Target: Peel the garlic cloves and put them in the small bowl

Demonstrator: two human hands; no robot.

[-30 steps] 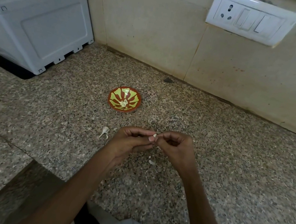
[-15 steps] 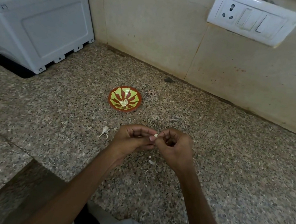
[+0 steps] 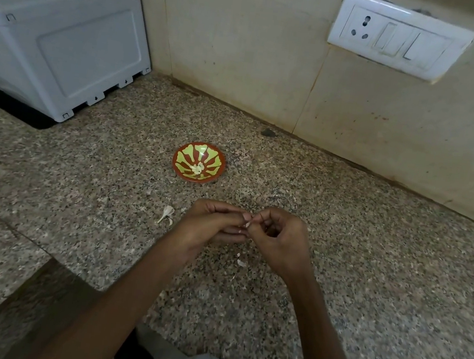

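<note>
A small red bowl (image 3: pixel 181 169) with a yellow-green pattern sits on the granite counter, and several peeled garlic cloves (image 3: pixel 197 167) lie in its middle. Nearer to me, my left hand (image 3: pixel 211 225) and my right hand (image 3: pixel 280 239) meet fingertip to fingertip. Both pinch one small white garlic clove (image 3: pixel 247 223), of which only a sliver shows between the fingers. A larger white piece of garlic (image 3: pixel 167 214) lies on the counter just left of my left hand.
Small bits of garlic skin (image 3: pixel 240 262) lie on the counter under my hands. A grey-white appliance (image 3: pixel 54 44) stands at the back left. A switch and socket plate (image 3: pixel 399 39) is on the tiled wall behind. The counter's front edge steps down at lower left.
Both hands stay together on the clove, with only small finger movements. The bowl and the garlic piece on the counter have not moved.
</note>
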